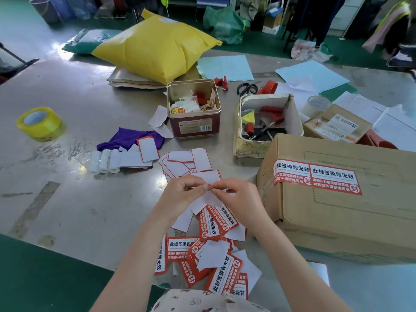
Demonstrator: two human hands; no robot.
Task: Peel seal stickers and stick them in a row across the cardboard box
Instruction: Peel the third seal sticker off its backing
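Head view, looking down at a grey metal surface (90,86) that's pretty cluttered. Both hands are up in front of the person, meeting in the middle over a heap of seal stickers (216,262). The left hand (182,192) and right hand (236,194) each have fingers curled in, pinching the top edge of one seal sticker (208,197) between thumb and fingertips, so the grip on both sides is a tight pinch on the same sticker. It's showing its white back with just a bit of red at the corner where the fingertips meet. Can't tell whether the backing has started to come off.

The stickers in the heap are red rectangles with a white band of black characters, some face up, some showing white backs. A spread of blank white backing sheets (189,165) with red borders lies just beyond the hands.

The cardboard box (342,199) sits to the right, near the right hand. Two applied stickers (317,176) sit side by side on its top at the near-left edge, the left one folding over the edge. Big line reads 此标签撕毁无效, smaller white text under it, and a round 封 mark.

Further back: a square tin (193,109) of odds and ends, a yellow tape roll (39,123) off to the left.
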